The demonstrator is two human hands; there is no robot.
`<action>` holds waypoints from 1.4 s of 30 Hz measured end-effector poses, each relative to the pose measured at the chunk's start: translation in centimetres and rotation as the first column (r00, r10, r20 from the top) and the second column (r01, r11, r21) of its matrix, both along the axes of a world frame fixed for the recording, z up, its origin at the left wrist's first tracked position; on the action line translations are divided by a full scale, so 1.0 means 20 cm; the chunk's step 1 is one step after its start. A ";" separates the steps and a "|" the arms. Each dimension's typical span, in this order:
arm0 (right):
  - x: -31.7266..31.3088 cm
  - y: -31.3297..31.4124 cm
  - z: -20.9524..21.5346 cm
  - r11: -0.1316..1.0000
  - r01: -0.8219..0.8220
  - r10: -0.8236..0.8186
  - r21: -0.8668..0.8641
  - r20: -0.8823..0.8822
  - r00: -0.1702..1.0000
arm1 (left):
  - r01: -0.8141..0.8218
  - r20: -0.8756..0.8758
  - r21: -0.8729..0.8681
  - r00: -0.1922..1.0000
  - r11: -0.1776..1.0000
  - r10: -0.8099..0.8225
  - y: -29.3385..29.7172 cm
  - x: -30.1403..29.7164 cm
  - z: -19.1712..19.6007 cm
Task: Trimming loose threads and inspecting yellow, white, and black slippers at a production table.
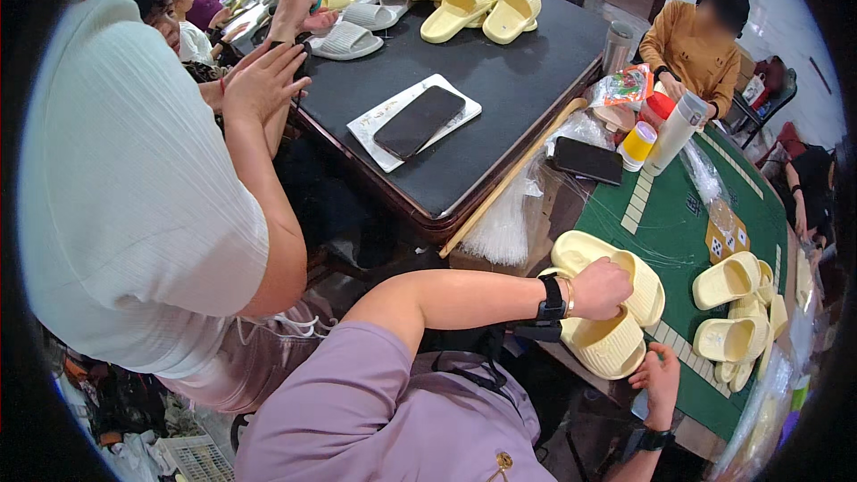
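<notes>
A pair of pale yellow slippers lies in front of me at the edge of the green mat, the farther slipper (646, 282) beside the nearer slipper (607, 344). My left hand (603, 288) is closed in a fist above them, between their straps. Whatever its fingers hold, if anything, is hidden. Close to the toe of the nearer slipper is my right hand (659, 379), its fingers loosely bent and somewhat apart, with nothing visible in them. From here I cannot tell whether the fingertips touch the slipper.
More yellow slippers (728, 280) lie at the right on the green mat (656, 241). Beyond my left arm are a bundle of clear plastic strands (500, 236), a phone (586, 161) and a white bottle (676, 134). A co-worker (152, 161) stands at left by the dark table (357, 94).
</notes>
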State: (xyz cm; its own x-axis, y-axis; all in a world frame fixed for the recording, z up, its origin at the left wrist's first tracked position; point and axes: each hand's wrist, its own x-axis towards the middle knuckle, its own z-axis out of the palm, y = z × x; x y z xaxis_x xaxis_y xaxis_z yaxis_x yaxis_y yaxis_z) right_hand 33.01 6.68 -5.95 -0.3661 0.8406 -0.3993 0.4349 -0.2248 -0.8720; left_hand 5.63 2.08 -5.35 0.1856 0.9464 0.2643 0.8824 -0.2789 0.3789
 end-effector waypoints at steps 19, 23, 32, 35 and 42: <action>-0.09 -0.06 -0.01 0.998 0.007 -0.023 -0.068 -0.248 0.968 | -0.245 0.377 -0.098 0.888 0.965 0.264 -0.08 -0.04 0.00; -0.20 -0.09 0.03 0.999 0.006 -0.019 -0.046 -0.289 0.957 | -0.241 0.379 -0.085 0.889 0.967 0.255 -0.12 -0.04 0.00; -0.22 0.01 -0.05 0.976 -0.043 0.058 0.212 -0.065 0.996 | -0.268 0.420 -0.145 0.855 0.952 0.305 -0.24 -0.04 -0.02; -0.24 0.00 -0.02 0.929 -0.064 0.026 0.364 0.108 0.994 | -0.270 0.410 -0.183 0.853 0.945 0.324 -0.25 -0.02 -0.03; -0.32 0.05 0.00 0.838 -0.257 0.186 0.482 0.191 0.964 | -0.282 0.258 -0.245 0.904 0.928 0.342 -0.23 -0.03 -0.12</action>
